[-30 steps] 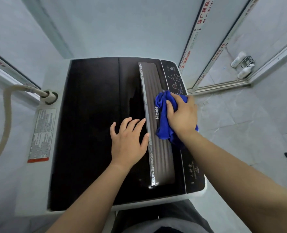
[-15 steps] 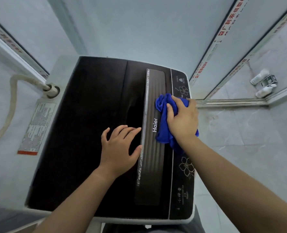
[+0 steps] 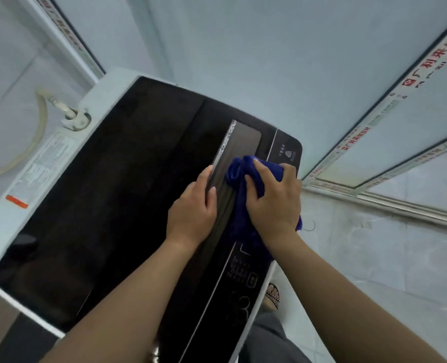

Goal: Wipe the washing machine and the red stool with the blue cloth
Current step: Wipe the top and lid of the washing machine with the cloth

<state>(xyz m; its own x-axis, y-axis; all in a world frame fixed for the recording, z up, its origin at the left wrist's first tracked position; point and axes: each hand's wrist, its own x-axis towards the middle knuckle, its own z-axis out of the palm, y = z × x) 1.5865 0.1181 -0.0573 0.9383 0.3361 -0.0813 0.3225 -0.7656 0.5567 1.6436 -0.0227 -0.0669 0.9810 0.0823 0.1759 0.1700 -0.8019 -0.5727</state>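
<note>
Wiping the washing machine (image 3: 107,205)
Right hand (image 3: 272,205) clutches blue cloth (image 3: 239,170), left hand (image 3: 192,210) lies flat; buttons (image 3: 286,153) at one o'clock risk accidental presses.

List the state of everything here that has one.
washing machine lid: closed, lying flat.
blue cloth: bunched up, pressed onto the lid's handle strip.
right hand: grips the cloth, pressing it down.
left hand: fingers straight, resting flat on the lid beside the strip.
hose: plugged into the machine's rear corner.
</note>
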